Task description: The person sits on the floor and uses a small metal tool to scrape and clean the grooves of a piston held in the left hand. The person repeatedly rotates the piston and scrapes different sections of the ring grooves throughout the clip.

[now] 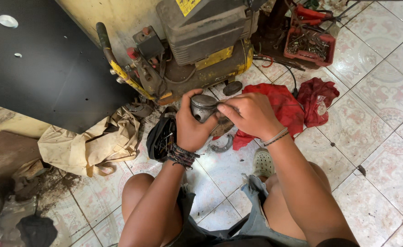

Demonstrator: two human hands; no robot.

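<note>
Above patterned floor tiles [384, 91], left hand [190, 128] grips an upright metal piston [203, 107], crown up, right hand [251, 114] pinching its side.

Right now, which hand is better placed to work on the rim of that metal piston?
Right hand, likely: its fingers already pinch the metal piston at the rim, while the left hand wraps its body, steadying it.

The left hand [190, 130] gripped a grey metal piston [203, 107], the right hand [251, 114] touching it from three o'clock. A red rag [283, 107] lay at three o'clock, a yellow compressor [201, 41] at twelve.
</note>
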